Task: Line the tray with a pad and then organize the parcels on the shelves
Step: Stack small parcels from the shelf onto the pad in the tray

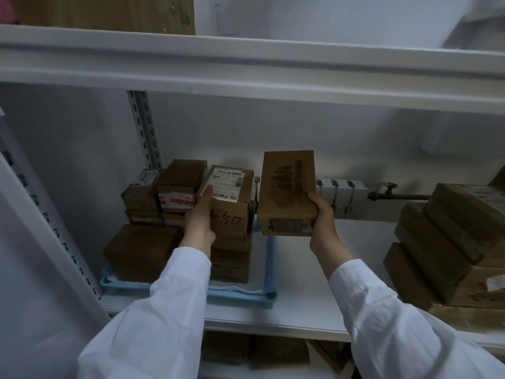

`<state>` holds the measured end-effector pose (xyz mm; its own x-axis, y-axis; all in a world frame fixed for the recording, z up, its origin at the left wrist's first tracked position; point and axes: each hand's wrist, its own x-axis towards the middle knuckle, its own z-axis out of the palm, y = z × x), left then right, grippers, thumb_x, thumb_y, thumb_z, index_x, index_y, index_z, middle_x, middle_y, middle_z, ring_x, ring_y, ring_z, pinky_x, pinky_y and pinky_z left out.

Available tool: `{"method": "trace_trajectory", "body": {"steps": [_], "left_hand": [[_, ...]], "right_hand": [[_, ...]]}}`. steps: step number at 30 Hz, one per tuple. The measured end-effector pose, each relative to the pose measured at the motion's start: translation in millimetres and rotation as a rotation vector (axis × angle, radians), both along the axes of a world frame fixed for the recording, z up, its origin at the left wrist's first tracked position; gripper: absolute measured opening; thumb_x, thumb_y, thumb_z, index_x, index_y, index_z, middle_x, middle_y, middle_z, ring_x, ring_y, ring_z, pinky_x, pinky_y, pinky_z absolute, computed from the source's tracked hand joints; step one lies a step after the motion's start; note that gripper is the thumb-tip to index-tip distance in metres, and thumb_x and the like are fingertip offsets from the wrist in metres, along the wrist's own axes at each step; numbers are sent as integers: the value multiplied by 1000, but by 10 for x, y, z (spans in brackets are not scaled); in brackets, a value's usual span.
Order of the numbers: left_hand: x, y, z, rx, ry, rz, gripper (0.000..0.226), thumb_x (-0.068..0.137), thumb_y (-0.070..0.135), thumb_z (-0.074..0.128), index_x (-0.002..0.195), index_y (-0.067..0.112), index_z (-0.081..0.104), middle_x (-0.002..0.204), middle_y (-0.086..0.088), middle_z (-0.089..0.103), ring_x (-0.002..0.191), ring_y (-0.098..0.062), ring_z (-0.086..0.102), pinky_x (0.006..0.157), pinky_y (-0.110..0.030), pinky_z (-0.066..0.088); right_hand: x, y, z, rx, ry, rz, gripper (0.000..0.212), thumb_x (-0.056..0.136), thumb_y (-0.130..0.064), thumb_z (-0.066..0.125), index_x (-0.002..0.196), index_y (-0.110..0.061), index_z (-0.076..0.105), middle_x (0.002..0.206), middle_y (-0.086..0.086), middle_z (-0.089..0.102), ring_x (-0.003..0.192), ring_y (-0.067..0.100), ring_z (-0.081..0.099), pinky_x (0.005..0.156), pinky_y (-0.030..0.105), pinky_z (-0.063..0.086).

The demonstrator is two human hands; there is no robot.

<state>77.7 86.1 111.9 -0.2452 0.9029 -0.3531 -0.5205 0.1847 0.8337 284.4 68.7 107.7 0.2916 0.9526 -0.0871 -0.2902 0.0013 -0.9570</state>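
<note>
so the right hand (323, 222) grips a brown parcel (287, 192) mid-frame, fingers curled round its corner; the left hand (200, 217) is flat, fingers straight, touching the labelled parcel (229, 203) just left.

I read handwritten "650" on the box (232, 228) front and a big "8" on its white label (226, 183); print on the parcel (287, 192) in my right grip (323, 217) is blurred.

White metal shelves (246, 64) stand against a pale wall (273, 127), 1 slotted grey upright (144, 127) at the back. A dark pipe (410, 197) with a valve (390, 188) runs along it, possibly from a radiator (341, 195). Dim light.
</note>
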Motion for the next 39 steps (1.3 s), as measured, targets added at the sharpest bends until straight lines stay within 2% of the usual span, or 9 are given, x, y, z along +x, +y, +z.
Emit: {"method": "trace_trajectory", "body": {"steps": [3, 8, 13, 17, 21, 27, 31, 34, 39], "left_hand": [[30, -20, -48, 32, 7, 66, 72, 58, 58, 78, 115, 23, 53, 117, -5, 64, 107, -28, 61, 97, -49, 47], [37, -19, -31, 1, -23, 259, 141, 12, 74, 78, 135, 17, 41, 126, -6, 58, 111, -29, 58, 96, -47, 49], [78, -44, 126, -102, 9, 442, 77, 80, 48, 66, 139, 12, 31, 137, -9, 45, 120, -27, 49, 99, -37, 44], [72, -80, 249, -64, 256, 500, 70, 85, 28, 64, 142, 8, 27, 143, -13, 36, 129, -28, 40, 105, -36, 39], [190, -334, 394, 421, 399, 491, 43, 86, 10, 62, 123, 13, 41, 128, -5, 46, 112, -12, 48, 85, -11, 41], [251, -428, 643, 587, 494, 9, 9, 94, 30, 50, 103, 30, 55, 103, 12, 58, 99, -6, 55, 94, -31, 44], [146, -419, 627, 529, 432, -180, 48, 79, 66, 51, 114, 34, 55, 113, 12, 61, 105, -5, 55, 98, -31, 38], [20, -388, 651, 426, 401, -183, 99, 56, 82, 60, 137, 27, 44, 137, 0, 51, 124, -21, 49, 107, -45, 36], [-121, -318, 731, 456, 336, -77, 50, 93, 42, 49, 139, 25, 39, 137, -5, 49, 118, -26, 53, 102, -47, 44]], "right_hand": [[22, -4, 39, 16, 10, 2, 23, 94, -39, 45, 97, -23, 61, 95, 4, 67, 89, 23, 62, 75, 31, 49], [21, -38, 125, 36, 38, 12, 20, 95, -37, 45, 92, -25, 61, 90, 2, 67, 86, 23, 63, 77, 32, 49], [55, -69, 334, 63, 131, 5, 17, 94, -35, 46, 89, -24, 59, 85, 1, 67, 80, 21, 63, 76, 33, 50], [41, -63, 539, 90, 169, 17, 20, 91, -40, 49, 93, -24, 60, 89, 2, 69, 85, 25, 65, 80, 38, 52], [-49, -84, 694, 112, 200, 77, 23, 91, -43, 48, 96, -24, 60, 91, 4, 69, 84, 25, 65, 79, 37, 53], [-271, -138, 873, -11, 296, 219, 44, 84, -51, 55, 117, -22, 61, 107, 9, 70, 93, 28, 66, 72, 35, 55], [-432, -179, 971, -44, 152, 283, 36, 86, -50, 58, 109, -22, 57, 95, 7, 65, 86, 25, 63, 73, 35, 54], [-543, -162, 989, -48, -12, 288, 70, 79, -55, 64, 135, -19, 42, 114, 7, 61, 90, 21, 60, 86, 38, 53], [-750, -150, 1100, -59, -101, 309, 101, 58, -68, 67, 137, -11, 40, 124, 8, 59, 101, 24, 61, 79, 33, 54]]}}
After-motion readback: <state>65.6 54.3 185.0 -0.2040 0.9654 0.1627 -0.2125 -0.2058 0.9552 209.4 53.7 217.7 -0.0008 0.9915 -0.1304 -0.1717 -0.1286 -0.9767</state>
